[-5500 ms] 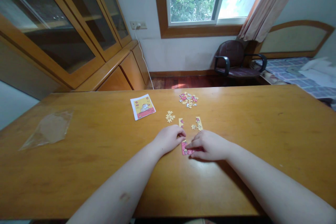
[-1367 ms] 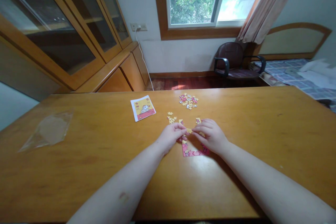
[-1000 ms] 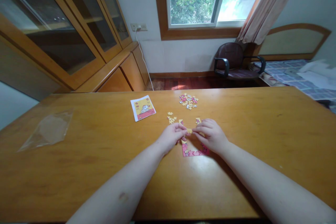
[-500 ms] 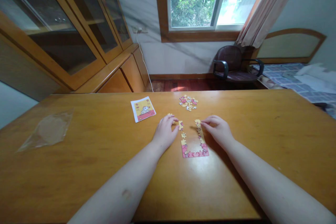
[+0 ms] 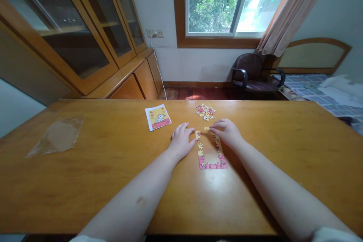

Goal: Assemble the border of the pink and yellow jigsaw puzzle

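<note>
A partly joined jigsaw puzzle frame (image 5: 212, 166) lies flat on the table, with a pink bottom edge and yellow upper sides. My left hand (image 5: 182, 140) rests at its upper left, thumb and index finger apart, their tips at the edge of a yellow puzzle piece (image 5: 197, 135). Another bit of yellow shows behind the left fingers, mostly hidden. My right hand (image 5: 227, 133) pinches a yellow puzzle piece (image 5: 206, 128) above the gap between the two sides. Part of the frame's right side is covered by the right fingers.
Loose puzzle pieces (image 5: 205, 112) lie heaped beyond my hands. A picture card (image 5: 158, 117) is to their left, and a clear plastic bag (image 5: 58, 136) lies at the far left of the wooden table (image 5: 113, 166). Past the table stand an office chair (image 5: 249, 70) and a glass-fronted cabinet (image 5: 113, 64).
My right hand has moved left from the top of the right side, bringing a yellow puzzle piece toward the middle. My left hand stays by the left side. The view has shifted slightly.
</note>
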`<state>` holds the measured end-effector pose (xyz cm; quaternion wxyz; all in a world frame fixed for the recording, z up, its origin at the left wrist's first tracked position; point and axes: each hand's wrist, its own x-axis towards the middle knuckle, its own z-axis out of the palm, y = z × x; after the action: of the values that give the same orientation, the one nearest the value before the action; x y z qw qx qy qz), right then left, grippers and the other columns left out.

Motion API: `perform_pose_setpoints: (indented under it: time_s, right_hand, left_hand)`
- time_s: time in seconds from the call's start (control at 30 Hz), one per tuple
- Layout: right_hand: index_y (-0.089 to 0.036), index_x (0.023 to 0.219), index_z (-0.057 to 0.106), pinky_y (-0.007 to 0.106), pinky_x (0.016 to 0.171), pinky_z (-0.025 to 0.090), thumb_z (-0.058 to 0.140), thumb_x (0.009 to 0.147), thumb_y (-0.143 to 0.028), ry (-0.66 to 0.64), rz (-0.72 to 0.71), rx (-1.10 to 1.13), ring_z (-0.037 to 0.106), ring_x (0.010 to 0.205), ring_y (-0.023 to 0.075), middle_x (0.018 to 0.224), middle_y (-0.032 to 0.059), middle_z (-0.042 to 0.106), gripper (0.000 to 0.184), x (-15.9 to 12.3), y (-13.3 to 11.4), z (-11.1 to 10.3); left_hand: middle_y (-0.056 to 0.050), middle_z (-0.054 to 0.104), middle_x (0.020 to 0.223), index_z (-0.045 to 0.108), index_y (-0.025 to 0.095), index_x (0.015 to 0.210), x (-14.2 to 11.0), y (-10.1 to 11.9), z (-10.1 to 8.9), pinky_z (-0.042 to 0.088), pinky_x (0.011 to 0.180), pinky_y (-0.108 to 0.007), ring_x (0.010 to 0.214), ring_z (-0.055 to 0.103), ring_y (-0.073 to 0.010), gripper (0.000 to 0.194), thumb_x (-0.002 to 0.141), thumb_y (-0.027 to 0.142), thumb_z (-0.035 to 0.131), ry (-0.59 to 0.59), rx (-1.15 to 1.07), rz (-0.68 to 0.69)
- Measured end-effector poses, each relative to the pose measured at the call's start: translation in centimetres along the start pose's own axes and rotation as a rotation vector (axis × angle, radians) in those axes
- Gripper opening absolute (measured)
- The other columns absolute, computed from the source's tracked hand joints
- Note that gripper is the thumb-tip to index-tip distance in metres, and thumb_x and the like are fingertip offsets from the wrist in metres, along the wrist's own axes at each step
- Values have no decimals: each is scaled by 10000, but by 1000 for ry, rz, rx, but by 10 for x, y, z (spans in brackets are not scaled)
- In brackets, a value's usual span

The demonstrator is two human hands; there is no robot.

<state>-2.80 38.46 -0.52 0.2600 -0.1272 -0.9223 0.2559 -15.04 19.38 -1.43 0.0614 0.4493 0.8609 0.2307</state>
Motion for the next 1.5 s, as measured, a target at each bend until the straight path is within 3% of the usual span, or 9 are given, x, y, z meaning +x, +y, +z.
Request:
perform_pose_setpoints:
  time_s: [0.17,0.4,0.67,1.0,1.5]
  right_hand:
    - [-238,792,766,345,766,434,686,807,-297,-6,-67,-92,585,769,190,801,38,719,101,-3,15,23]
    - [-277,788,769,337,781,366,696,798,-386,-66,-80,-120,556,789,176,846,19,719,131,1,10,28]
    - [-298,792,766,358,806,304,671,817,-412,-61,-92,-188,529,844,193,878,18,711,151,0,14,31]
    - [-295,787,766,357,798,311,686,809,-400,-16,-119,-169,536,841,190,866,12,711,133,-1,14,34]
    - [-277,809,755,380,835,324,693,804,-340,-57,-85,-195,544,876,207,898,23,705,89,-1,11,34]
  left_hand:
    - [-98,420,1440,621,267,1179,-1,1,2,260,1111,-470,1356,313,-294,378,832,410,581,-33,39,19]
    - [-81,319,1510,521,313,1305,-2,4,0,173,1139,-499,1398,240,-300,477,858,480,521,-97,108,5]
    - [-86,318,1512,510,331,1318,-1,6,2,163,1141,-501,1404,233,-297,484,856,474,522,-128,126,-1]
    - [-90,374,1482,584,300,1234,0,8,2,169,1140,-508,1389,270,-295,414,853,458,541,-79,124,-23]
    - [-78,401,1462,615,297,1185,0,6,3,188,1137,-511,1378,290,-294,366,857,441,544,-49,101,-30]
